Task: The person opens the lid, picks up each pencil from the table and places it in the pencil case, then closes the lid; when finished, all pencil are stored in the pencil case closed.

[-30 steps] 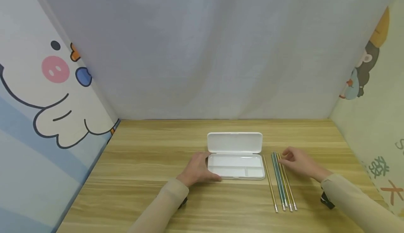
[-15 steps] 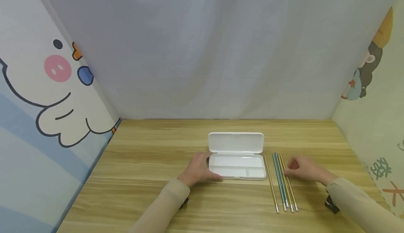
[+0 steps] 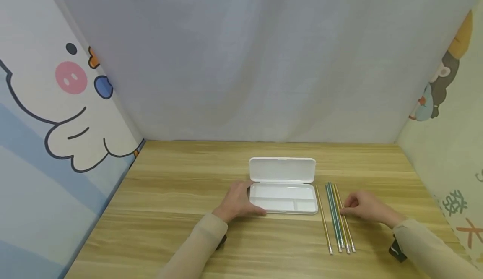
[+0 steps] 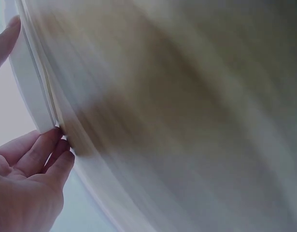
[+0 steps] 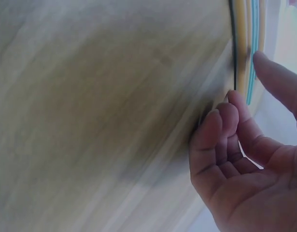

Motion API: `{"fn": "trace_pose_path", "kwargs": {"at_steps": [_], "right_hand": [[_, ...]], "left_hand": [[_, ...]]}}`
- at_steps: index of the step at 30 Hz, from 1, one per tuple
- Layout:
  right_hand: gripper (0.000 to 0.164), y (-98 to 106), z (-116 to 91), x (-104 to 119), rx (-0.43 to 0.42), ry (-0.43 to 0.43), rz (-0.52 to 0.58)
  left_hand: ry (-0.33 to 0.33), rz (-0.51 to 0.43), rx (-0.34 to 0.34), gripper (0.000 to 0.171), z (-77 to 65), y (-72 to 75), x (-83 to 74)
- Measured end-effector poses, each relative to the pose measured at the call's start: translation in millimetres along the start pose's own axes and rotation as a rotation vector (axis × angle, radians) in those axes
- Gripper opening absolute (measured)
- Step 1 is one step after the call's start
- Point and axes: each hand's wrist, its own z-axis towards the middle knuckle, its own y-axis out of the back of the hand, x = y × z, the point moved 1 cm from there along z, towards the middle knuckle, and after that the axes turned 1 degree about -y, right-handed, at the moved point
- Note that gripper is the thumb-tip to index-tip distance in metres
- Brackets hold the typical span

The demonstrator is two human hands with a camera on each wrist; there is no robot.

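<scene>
A white pencil case [image 3: 283,205] lies on the table with its lid [image 3: 282,170] raised at the back. Its tray shows several compartments with nothing in them. My left hand [image 3: 237,203] holds the case's left end, thumb along the front edge and fingers at the back corner; the left wrist view shows the fingertips [image 4: 51,137] against its side. Right of the case lie several yellow and teal pencils [image 3: 335,216], erasers toward me. My right hand [image 3: 367,207] is beside the rightmost pencil. In the right wrist view, thumb [image 5: 274,77] and index finger stand apart at the pencils, other fingers loosely bent.
One yellow pencil [image 3: 323,220] lies apart, close to the case's right side. The wood-grain table [image 3: 181,174] ends at a grey curtain [image 3: 241,61] behind. Cartoon-printed panels [image 3: 71,115] stand at left and right.
My right hand has slid toward me along the pencils, from near their far ends to lower down their length. The left hand and the case have stayed in place.
</scene>
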Motion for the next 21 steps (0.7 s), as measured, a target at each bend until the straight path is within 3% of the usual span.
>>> {"fn": "trace_pose_path", "kwargs": {"at_steps": [21], "right_hand": [[0.020, 0.3, -2.1, 2.5, -0.024, -0.013, 0.000]], "left_hand": [[0.027, -0.003, 0.020, 0.090, 0.5, 2.3, -1.8]]}}
